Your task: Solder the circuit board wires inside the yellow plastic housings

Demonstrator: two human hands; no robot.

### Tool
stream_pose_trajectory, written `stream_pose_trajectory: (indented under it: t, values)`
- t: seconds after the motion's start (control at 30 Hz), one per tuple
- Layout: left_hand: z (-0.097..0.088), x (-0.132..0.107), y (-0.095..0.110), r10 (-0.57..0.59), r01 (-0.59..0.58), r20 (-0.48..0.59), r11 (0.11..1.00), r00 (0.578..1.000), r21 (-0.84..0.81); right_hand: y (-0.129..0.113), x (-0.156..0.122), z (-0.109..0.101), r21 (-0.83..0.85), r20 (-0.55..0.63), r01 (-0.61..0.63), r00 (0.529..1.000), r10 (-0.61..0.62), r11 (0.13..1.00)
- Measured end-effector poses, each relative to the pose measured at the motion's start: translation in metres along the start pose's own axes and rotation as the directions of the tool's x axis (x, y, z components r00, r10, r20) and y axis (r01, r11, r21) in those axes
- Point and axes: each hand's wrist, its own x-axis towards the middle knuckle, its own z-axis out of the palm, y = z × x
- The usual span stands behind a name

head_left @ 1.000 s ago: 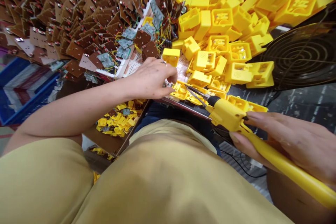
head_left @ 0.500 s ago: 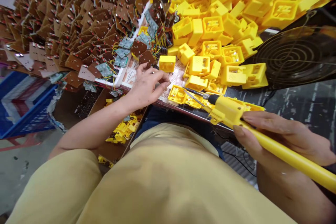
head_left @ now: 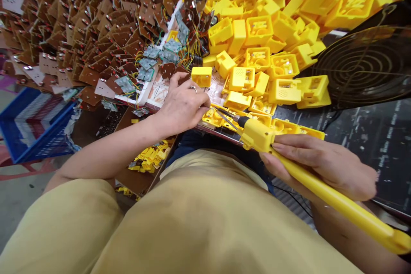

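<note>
Hundreds of parts are heaped across this surface, so the person keeps only a small cleared patch right at the near edge to work in. The left hand presses down there, fingers curled over something small beside a yellow housing that lies open-side up. That grip looks clenched on a tiny piece, maybe a bit of wire or solder, but the fingers hide it, so that part is a guess. There's a ring on one finger.

The right hand has a firm grip wrapped around the long handle of a yellow soldering iron, held low and slanted so the dark metal tip points straight at the open housing by the left fingertips. Holding it far back on the handle probably keeps the fingers away from the hot end.

Stock sits within arm's reach: brown circuit boards piled on the left, a few grey-green boards with wires in the middle, and empty yellow shells heaped on the right. A black fan grille sits at the far right and a blue crate is on the floor to the left. More yellow parts fill a cardboard box under the edge.

No brand or readable writing anywhere; the moulded marks on the shells are too small to make out.
</note>
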Motion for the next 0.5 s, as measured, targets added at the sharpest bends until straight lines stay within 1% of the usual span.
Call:
stream_pose_trajectory:
  t: [0.07,0.17,0.27,0.33,0.4,0.47,0.5]
  values:
    - [-0.002,0.003,0.001,0.009,-0.009,0.022,1.000,1.000,0.005,-0.003,0.005,0.000,-0.013,0.011,0.075,0.997,-0.075,0.997]
    - [-0.006,0.008,0.003,0.022,-0.023,0.069,1.000,0.997,0.003,-0.012,0.021,-0.004,-0.020,0.039,0.161,0.986,-0.160,0.987]
    - [-0.010,0.013,0.003,0.049,-0.054,0.134,0.998,0.990,0.033,-0.020,0.038,-0.012,-0.035,0.047,0.260,0.965,-0.258,0.965]
    - [-0.011,0.016,0.002,0.060,-0.069,0.164,0.996,0.985,0.050,-0.021,0.044,-0.019,-0.045,0.039,0.306,0.952,-0.304,0.951]
    - [-0.011,0.017,0.001,0.067,-0.075,0.163,0.996,0.984,0.043,-0.018,0.042,-0.024,-0.063,0.040,0.253,0.967,-0.251,0.965]
    - [-0.010,0.017,-0.001,0.073,-0.078,0.144,0.997,0.987,0.027,-0.016,0.037,-0.028,-0.078,0.073,0.142,0.988,-0.136,0.987]
    - [-0.009,0.017,-0.002,0.077,-0.081,0.136,0.996,0.988,0.023,-0.015,0.035,-0.028,-0.083,0.093,0.102,0.991,-0.094,0.991]
